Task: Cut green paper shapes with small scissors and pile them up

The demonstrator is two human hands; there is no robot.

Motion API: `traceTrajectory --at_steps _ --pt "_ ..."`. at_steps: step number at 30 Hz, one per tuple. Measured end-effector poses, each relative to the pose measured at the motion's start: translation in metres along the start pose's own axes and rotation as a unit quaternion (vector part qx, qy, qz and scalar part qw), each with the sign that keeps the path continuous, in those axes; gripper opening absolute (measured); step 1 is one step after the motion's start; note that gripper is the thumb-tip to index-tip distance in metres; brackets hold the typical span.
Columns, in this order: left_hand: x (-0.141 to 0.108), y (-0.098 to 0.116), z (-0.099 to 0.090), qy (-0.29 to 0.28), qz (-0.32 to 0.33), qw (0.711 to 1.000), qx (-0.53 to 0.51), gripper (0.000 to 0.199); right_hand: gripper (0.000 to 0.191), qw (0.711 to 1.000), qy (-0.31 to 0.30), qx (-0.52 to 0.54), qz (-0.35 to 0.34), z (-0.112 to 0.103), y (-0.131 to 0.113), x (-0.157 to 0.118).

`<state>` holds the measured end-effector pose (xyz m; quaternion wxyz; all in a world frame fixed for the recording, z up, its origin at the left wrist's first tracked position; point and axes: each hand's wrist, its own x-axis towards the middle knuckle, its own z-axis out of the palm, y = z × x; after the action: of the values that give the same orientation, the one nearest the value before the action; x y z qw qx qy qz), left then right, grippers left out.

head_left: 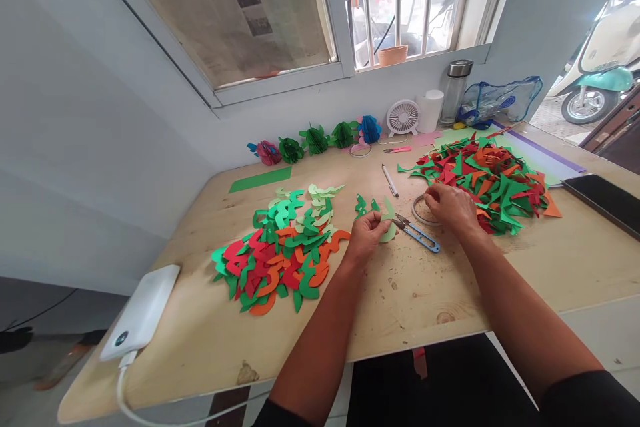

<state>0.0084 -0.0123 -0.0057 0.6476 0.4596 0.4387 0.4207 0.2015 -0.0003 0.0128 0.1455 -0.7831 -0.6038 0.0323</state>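
My left hand point(369, 233) pinches a light green paper cutout point(389, 232) with a curved shape. Just to its right lie blue-handled thread snips point(423, 237), their blades pointing toward that paper. With fingers closed, my right hand point(453, 208) grips the edge of a thin roll of tape point(418, 211) on the table; its fingers hide part of the ring. Small dark green cutouts point(361, 205) sit behind my left hand. Left of it spreads a pile of curved red, orange and green paper cutouts point(280, 250).
Red, green and orange paper scraps point(500, 180) are heaped at right, beside a phone point(605, 203). A pen point(390, 181), pink snips point(397, 149), a small fan point(403, 118) and a glass bottle point(454, 97) stand or lie farther back. A power bank point(145, 310) is at the left edge.
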Motion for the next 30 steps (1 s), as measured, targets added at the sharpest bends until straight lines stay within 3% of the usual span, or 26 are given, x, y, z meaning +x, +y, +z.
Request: traceTrajectory --at_steps 12,16,19,23,26,28,30 --pt "0.002 -0.003 0.000 -0.009 0.006 1.000 0.000 0.030 0.020 0.989 -0.113 -0.004 -0.091 0.002 -0.010 -0.008" --pt "0.003 -0.005 -0.001 -0.022 0.026 0.999 0.042 0.025 0.016 0.989 -0.101 -0.009 -0.106 0.005 -0.011 -0.010" --pt "0.003 -0.006 -0.004 -0.042 0.058 0.988 0.137 0.020 0.014 0.989 -0.089 -0.012 -0.116 0.007 -0.012 -0.012" --pt "-0.003 -0.003 -0.009 -0.132 0.072 0.954 0.260 0.019 0.013 0.992 -0.066 0.021 -0.102 0.008 -0.013 -0.012" --pt "-0.008 0.001 -0.010 -0.173 0.062 0.939 0.291 0.019 0.011 0.992 -0.033 0.080 -0.090 0.008 -0.013 -0.011" --pt "-0.009 0.004 -0.011 -0.163 0.063 0.941 0.290 0.017 0.011 0.985 -0.014 0.141 -0.095 0.007 -0.013 -0.010" --pt "-0.007 0.004 -0.011 -0.116 0.084 0.947 0.289 0.015 0.014 0.971 -0.008 0.218 -0.102 0.005 -0.013 -0.009"
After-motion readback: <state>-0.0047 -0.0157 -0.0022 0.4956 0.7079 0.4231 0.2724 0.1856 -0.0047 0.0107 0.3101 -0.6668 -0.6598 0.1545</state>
